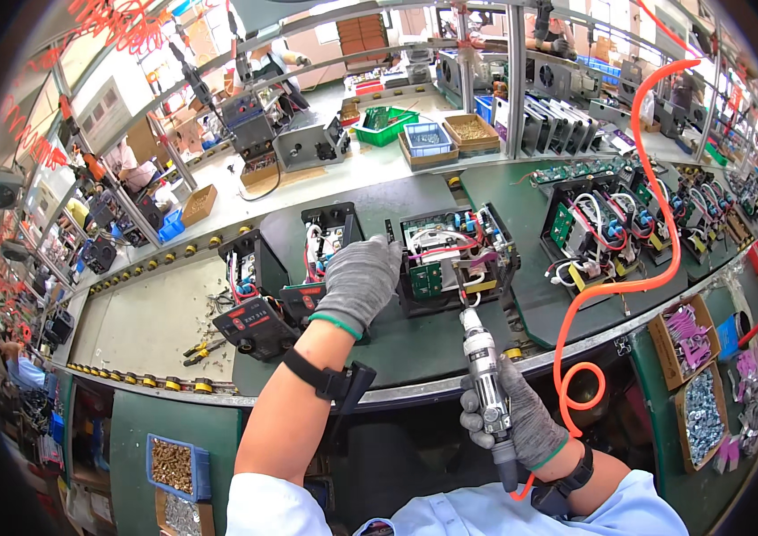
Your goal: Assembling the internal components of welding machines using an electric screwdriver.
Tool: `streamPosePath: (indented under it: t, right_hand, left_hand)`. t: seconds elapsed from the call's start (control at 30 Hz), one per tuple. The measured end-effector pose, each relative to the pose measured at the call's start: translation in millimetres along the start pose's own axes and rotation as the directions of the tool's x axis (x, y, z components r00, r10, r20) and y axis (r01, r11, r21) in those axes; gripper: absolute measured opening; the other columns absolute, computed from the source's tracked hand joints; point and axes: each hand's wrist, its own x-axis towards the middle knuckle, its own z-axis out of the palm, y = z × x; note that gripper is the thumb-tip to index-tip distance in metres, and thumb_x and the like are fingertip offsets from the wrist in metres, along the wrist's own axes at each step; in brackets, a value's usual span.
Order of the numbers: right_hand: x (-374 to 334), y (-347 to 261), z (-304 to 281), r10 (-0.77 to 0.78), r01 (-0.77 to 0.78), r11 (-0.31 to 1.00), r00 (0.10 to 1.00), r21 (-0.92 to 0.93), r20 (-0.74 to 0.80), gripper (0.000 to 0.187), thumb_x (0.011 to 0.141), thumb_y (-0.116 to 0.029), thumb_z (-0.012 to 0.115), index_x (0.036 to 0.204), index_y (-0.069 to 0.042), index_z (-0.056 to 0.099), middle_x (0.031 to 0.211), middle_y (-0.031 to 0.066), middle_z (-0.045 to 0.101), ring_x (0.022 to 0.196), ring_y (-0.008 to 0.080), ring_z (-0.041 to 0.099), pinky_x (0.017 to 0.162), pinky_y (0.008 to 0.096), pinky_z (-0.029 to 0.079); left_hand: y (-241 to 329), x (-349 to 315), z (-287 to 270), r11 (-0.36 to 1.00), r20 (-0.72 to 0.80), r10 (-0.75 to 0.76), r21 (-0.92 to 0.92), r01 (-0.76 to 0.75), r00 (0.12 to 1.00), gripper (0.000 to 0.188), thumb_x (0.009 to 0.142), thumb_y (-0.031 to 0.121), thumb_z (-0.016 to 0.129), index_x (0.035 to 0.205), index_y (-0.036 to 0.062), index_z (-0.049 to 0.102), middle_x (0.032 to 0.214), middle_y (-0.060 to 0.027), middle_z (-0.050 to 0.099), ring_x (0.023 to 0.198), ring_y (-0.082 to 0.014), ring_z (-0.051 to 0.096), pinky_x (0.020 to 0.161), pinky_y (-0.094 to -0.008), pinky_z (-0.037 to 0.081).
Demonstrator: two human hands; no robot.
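Observation:
My left hand (359,284), in a grey knit glove, reaches over the bench to the left edge of an open electronics unit (452,255) with a green board, white and red wires and a black frame. Its fingers are curled together by the frame; what they pinch is hidden. In my gloved right hand (529,415) is a silver pneumatic screwdriver (483,368). Its tip points at the near side of the unit, close to the wires. Two more units stand left of it: a black-fronted unit (256,323) and a half-hidden unit (333,228) behind my left hand.
An orange air hose (616,288) loops down on the right. More wired units (607,219) stand farther right. Pliers (204,351) lie on the left board. Screw boxes (702,418) are at the right, a blue screw bin (178,466) at lower left. A green tray (384,125) sits behind.

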Motion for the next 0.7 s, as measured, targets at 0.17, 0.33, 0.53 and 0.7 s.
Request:
streamPosePath:
  t: [0.17,0.33,0.53,0.7]
  right_hand:
    - [0.6,-4.4,-2.4,-0.008,0.007,1.0,0.998,0.025,0.065,0.063,0.1,-0.063,0.061,0.118,-0.003,0.059,0.092,0.0105,0.069,0.075,0.0242,0.068,0.05,0.0344,0.059]
    - [-3.7,-11.0,-5.1,-0.05,0.05,0.983,0.999,-0.176,0.001,0.06,0.103,-0.064,0.055,0.116,-0.005,0.06,0.089,0.0076,0.068,0.072,0.0183,0.067,0.05,0.0293,0.058]
    - [-4.1,-8.6,-4.3,-0.045,0.047,0.988,0.999,-0.146,0.021,0.059,0.104,-0.063,0.055,0.116,-0.006,0.059,0.087,0.0075,0.067,0.071,0.0188,0.067,0.051,0.0299,0.059]
    - [-2.8,-5.6,-2.4,-0.066,0.067,0.987,0.998,-0.149,0.014,0.059,0.104,-0.063,0.054,0.115,-0.005,0.059,0.088,0.0077,0.067,0.072,0.0185,0.068,0.051,0.0299,0.059]
  left_hand:
    - [10.7,-24.0,-3.8,0.998,0.086,-0.068,0.015,0.067,0.994,0.056,0.101,0.054,0.059,0.099,0.0009,0.074,0.087,-0.0249,0.074,0.09,-0.0413,0.074,0.083,-0.052,0.057]
    - [16.3,-13.0,17.6,0.989,0.1,-0.144,-0.017,0.146,0.984,0.05,0.099,0.045,0.059,0.097,-0.0031,0.074,0.089,-0.0274,0.074,0.093,-0.0443,0.073,0.088,-0.0529,0.057]
    - [12.9,-12.4,29.7,0.985,0.063,-0.174,0.014,0.174,0.983,0.048,0.098,0.043,0.057,0.098,-0.0022,0.074,0.096,-0.0288,0.074,0.099,-0.0441,0.072,0.091,-0.0531,0.056]
    - [17.5,-12.5,24.6,0.976,0.111,-0.217,0.047,0.213,0.97,0.05,0.098,0.045,0.056,0.101,-0.0014,0.075,0.101,-0.0285,0.074,0.103,-0.0437,0.072,0.094,-0.0527,0.055]
